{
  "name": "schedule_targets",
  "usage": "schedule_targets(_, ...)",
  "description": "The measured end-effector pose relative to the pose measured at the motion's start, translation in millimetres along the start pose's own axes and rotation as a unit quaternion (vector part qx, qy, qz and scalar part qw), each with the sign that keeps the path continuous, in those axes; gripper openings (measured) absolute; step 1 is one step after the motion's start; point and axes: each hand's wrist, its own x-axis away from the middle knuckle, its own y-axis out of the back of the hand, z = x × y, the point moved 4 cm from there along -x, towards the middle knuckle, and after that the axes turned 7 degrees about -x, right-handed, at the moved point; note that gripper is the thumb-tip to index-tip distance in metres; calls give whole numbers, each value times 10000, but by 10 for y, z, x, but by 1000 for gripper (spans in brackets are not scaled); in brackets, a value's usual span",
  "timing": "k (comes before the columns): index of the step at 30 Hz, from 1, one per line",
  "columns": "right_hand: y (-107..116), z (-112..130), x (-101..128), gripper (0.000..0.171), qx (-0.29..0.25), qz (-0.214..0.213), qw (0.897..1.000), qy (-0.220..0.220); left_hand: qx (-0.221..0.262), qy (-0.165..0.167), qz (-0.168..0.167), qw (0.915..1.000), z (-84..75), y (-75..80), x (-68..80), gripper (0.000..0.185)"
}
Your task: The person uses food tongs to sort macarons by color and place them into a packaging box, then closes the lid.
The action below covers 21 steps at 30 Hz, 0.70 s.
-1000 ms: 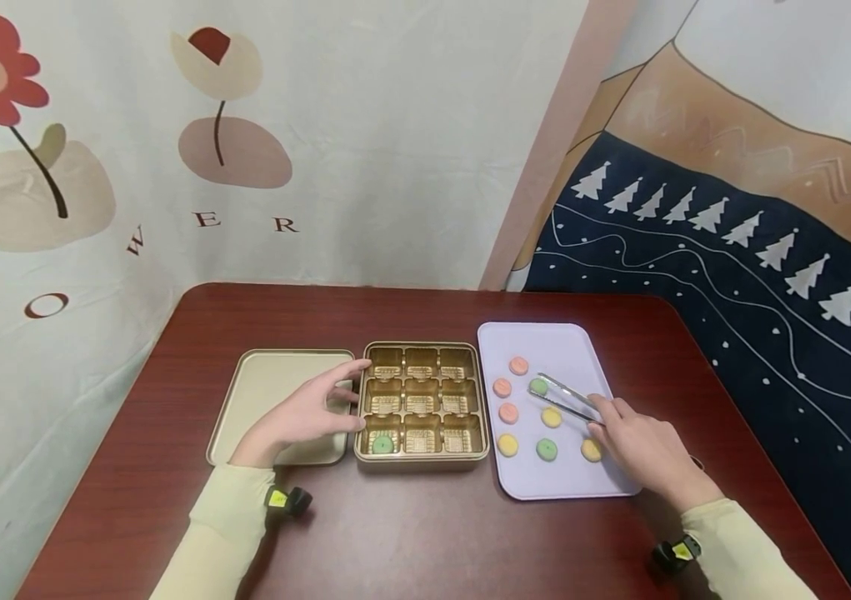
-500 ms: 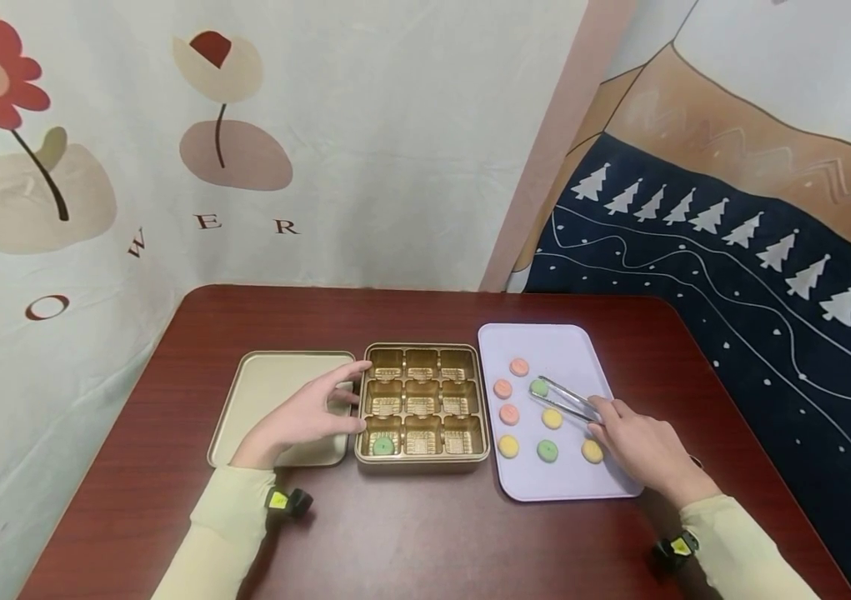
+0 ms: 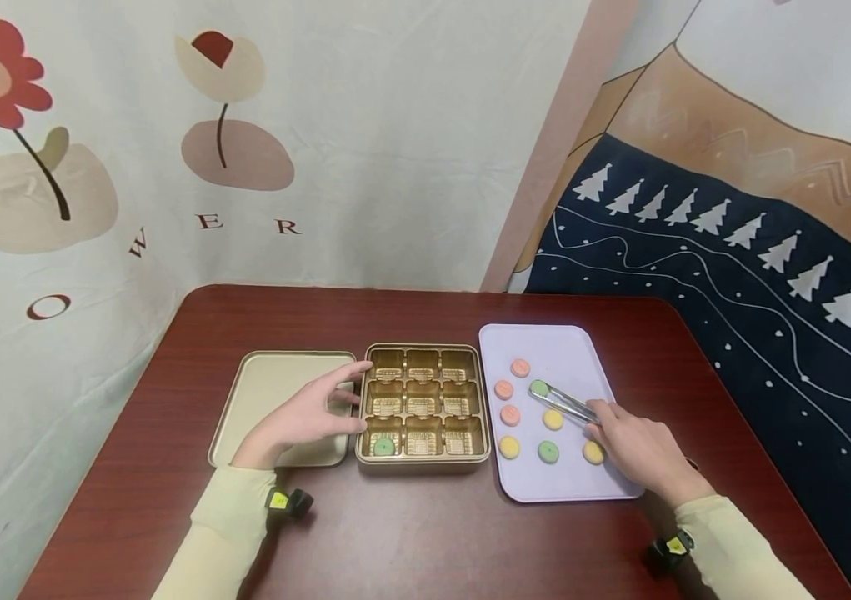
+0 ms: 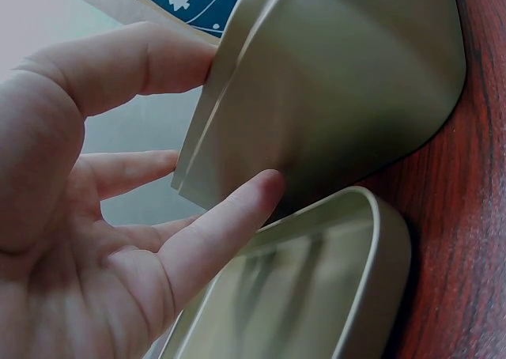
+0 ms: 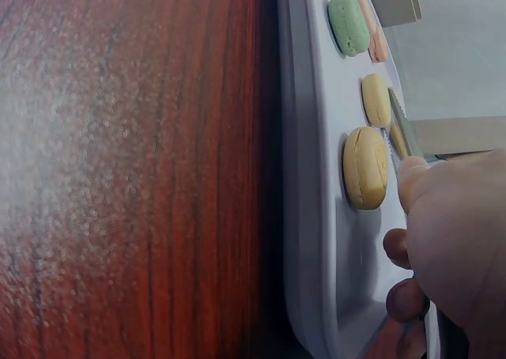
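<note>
From the head view: the right hand (image 3: pixel 638 446) pinches a pair of metal tongs (image 3: pixel 562 401), and their tips sit at the green cookie (image 3: pixel 538 387) on the lilac tray (image 3: pixel 560 346). The tongs' long axis runs up and to the left from that hand, so the cookie lies ahead and to its left, with the gold compartment box (image 3: pixel 422 402) further left again. The left hand (image 3: pixel 305 414) rests spread against the box's left wall, over the open lid (image 3: pixel 263 387); it is nearer the box, the right hand nearer the cookies.

Left wrist view: fingers (image 4: pixel 213 228) loosely spread, touching the box's metal side (image 4: pixel 332 82), gripping nothing.

Right wrist view: fingers (image 5: pixel 411 256) curl round the tongs' handle, a yellow cookie (image 5: pixel 365 168) just beside them on the tray, which sits on the red-brown bench (image 5: pixel 134 169). The tongs' tips are out of frame here, so whether they have closed on the green one I can't tell.
</note>
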Motion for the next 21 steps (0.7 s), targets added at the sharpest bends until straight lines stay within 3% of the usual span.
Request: schedule_targets(21,-17,-19,8,51,-83,-114,9999,-45,17,20,1,10000,6,-2,8,95)
